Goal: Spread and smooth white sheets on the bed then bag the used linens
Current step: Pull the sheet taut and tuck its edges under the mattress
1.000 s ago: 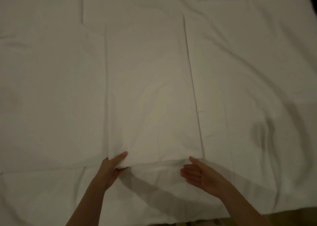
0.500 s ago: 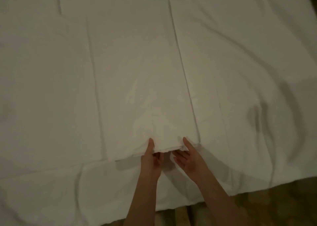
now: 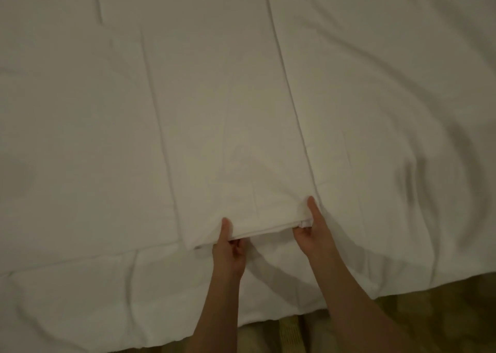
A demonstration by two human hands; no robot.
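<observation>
While lying mid-bed over the spread sheet (image 3: 80,138), folded sheet (image 3: 228,127): soft, light, limp (likely slippery). Left hand (image 3: 228,248) pinching near hem at 6 o'clock, right hand (image 3: 308,226) pinching corner at 5 o'clock; gripping all layers advisable.

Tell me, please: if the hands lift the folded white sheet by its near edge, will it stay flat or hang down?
The folded sheet would probably sag between the left hand and right hand; its pinched edge already bends. It is likely light, since two pinches raise that edge. The layers may slide apart.
</observation>
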